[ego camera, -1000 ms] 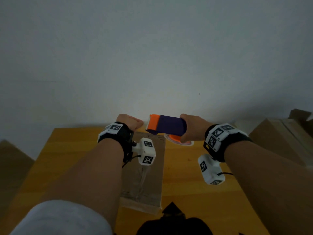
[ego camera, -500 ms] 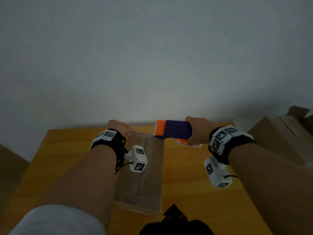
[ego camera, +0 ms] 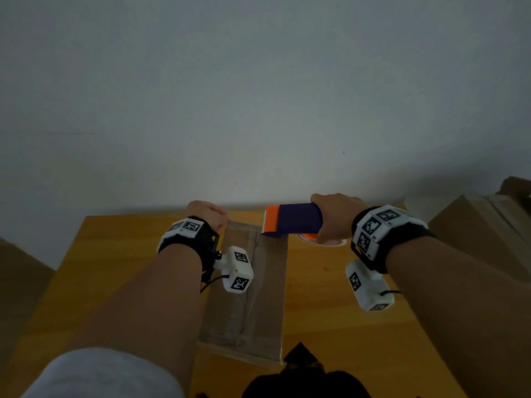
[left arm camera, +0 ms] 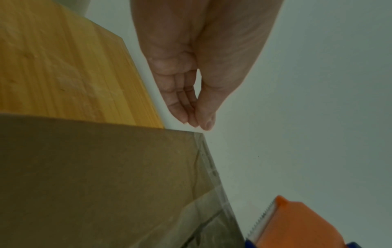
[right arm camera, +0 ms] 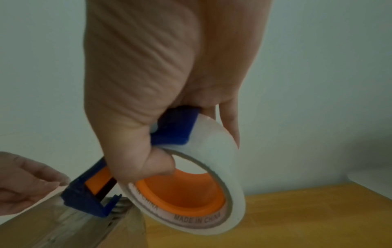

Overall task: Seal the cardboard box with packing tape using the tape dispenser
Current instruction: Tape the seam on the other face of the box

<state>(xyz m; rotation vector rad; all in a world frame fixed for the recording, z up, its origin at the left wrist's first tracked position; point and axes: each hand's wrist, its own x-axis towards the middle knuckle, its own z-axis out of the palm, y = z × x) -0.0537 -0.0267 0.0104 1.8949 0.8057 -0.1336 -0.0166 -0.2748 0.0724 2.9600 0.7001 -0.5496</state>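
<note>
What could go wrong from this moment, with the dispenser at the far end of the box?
1. The tape dispenser sits at the far right corner of the cardboard box; its serrated blade is near the left hand, which risks a nick.
2. The left hand only meets the far edge with its fingers together, so the box may slide when the tape is torn.
3. The tape on the top looks wrinkled, so the seal may be weak.

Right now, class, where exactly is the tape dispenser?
In the head view, the tape dispenser is in the right hand, at the far right corner of the cardboard box, near the wall.
</note>
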